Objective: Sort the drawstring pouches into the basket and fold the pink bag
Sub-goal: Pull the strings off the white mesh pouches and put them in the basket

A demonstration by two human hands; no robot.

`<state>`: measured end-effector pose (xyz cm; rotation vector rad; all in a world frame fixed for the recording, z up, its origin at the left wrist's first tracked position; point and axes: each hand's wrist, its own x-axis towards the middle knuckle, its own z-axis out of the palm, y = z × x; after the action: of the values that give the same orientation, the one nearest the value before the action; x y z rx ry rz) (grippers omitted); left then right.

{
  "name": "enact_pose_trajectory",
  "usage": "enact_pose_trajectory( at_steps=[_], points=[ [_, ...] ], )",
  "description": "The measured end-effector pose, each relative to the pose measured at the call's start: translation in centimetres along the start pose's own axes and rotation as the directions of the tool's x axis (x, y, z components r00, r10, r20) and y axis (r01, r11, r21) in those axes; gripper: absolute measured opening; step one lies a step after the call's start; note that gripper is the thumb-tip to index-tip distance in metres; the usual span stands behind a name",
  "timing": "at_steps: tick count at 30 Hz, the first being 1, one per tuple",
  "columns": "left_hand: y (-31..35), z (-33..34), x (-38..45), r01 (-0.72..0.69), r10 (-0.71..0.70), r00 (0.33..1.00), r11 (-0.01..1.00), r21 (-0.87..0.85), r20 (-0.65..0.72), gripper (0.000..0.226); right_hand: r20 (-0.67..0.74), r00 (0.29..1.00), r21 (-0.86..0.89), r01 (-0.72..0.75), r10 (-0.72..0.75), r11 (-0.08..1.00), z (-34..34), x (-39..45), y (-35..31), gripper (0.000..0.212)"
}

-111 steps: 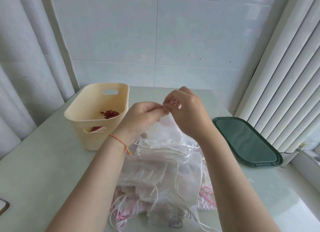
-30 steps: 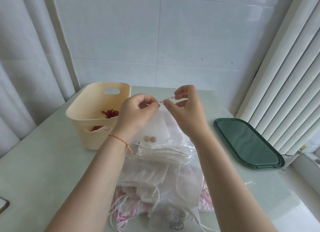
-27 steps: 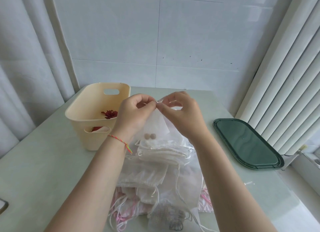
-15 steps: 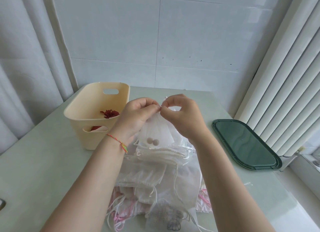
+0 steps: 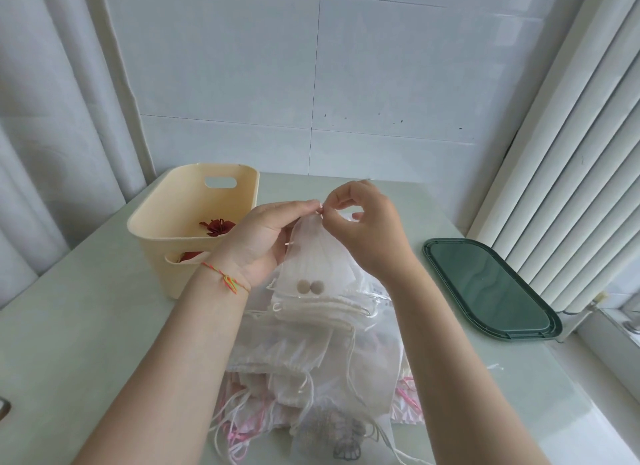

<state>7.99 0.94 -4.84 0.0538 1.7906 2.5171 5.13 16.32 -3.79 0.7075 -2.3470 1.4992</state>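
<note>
A sheer white drawstring pouch (image 5: 311, 256) with two round beads inside hangs above a heap of white pouches (image 5: 322, 346). My left hand (image 5: 263, 239) grips the pouch's gathered neck. My right hand (image 5: 367, 229) pinches the drawstring at the pouch's top, right against my left fingertips. Pink fabric and pink cords (image 5: 408, 405) show under the heap's near edge. The cream plastic basket (image 5: 166, 215) stands to the left with a dark red pouch (image 5: 216, 226) lying inside it.
A dark green tray lid (image 5: 485, 284) lies on the table to the right, near white vertical blinds (image 5: 568, 159). The pale green table (image 5: 86, 326) meets a white tiled wall at the back. A curtain hangs at the left.
My hands kept working the drawstring at the pouch's top; the right hand pulled slightly away, then came back against the left. The pouch hangs a little lower and straighter.
</note>
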Motion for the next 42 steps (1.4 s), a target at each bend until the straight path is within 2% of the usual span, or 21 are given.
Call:
enact_pose_trajectory(
  at_steps=[3,5,7,11,14,19,22,25,28,33,37,39,42],
  points=[
    [-0.1,0.0,0.2,0.016,-0.019,0.997,0.999,-0.035,-0.069,0.040,-0.049,0.974,-0.147,0.211,-0.220,0.966,0.3,0.0,0.3,0.009],
    [-0.2,0.0,0.4,0.016,-0.020,0.994,0.999,-0.035,-0.106,0.032,-0.024,0.948,-0.282,0.299,-0.318,0.912,0.5,0.0,0.6,0.011],
    [-0.2,0.0,0.3,0.024,-0.023,0.990,1.000,0.004,-0.141,0.028,-0.008,0.937,-0.377,0.321,-0.349,0.869,0.5,0.0,0.6,0.007],
    [-0.1,-0.2,0.1,0.015,0.015,0.983,0.987,0.162,-0.183,0.044,0.018,0.931,-0.444,0.334,-0.365,0.831,0.4,-0.1,0.5,0.005],
    [-0.1,-0.2,0.1,0.002,0.052,0.982,0.959,0.283,-0.183,0.028,0.050,0.936,-0.472,0.328,-0.347,0.818,0.4,0.0,0.6,0.006],
    [-0.2,-0.5,0.0,-0.023,0.067,0.992,0.930,0.367,-0.108,0.028,0.070,0.947,-0.431,0.312,-0.313,0.847,0.0,0.1,0.8,0.005],
    [-0.6,-0.5,0.3,-0.040,0.089,0.989,0.929,0.367,-0.118,0.015,0.076,0.960,-0.392,0.278,-0.271,0.877,-0.2,0.1,1.0,0.005],
    [-0.8,-0.4,0.5,-0.075,0.163,0.973,0.894,0.441,-0.165,0.004,0.056,0.972,-0.380,0.234,-0.230,0.895,-0.7,0.2,1.3,0.006],
    [-0.9,-0.3,0.7,-0.071,0.173,0.970,0.876,0.477,-0.173,0.008,0.040,0.984,-0.336,0.177,-0.174,0.925,-1.0,0.3,1.5,0.008],
    [-0.9,0.2,0.5,-0.110,0.195,0.972,0.874,0.474,-0.133,0.003,0.009,0.993,-0.236,0.116,-0.117,0.965,-1.0,0.2,1.4,0.010],
    [-0.8,0.1,0.6,-0.123,0.194,0.976,0.869,0.480,-0.100,0.019,-0.001,0.995,-0.157,0.102,-0.103,0.982,-1.2,0.2,1.2,0.008],
    [-0.9,0.3,0.5,-0.124,0.199,0.975,0.861,0.493,-0.103,0.015,-0.005,0.995,-0.153,0.102,-0.104,0.983,-1.2,0.1,1.2,0.008],
    [-1.1,0.5,0.6,-0.103,0.229,0.957,0.842,0.529,-0.177,0.005,-0.028,0.995,-0.172,0.093,-0.099,0.981,-1.1,0.1,1.4,0.010]
  ],
)
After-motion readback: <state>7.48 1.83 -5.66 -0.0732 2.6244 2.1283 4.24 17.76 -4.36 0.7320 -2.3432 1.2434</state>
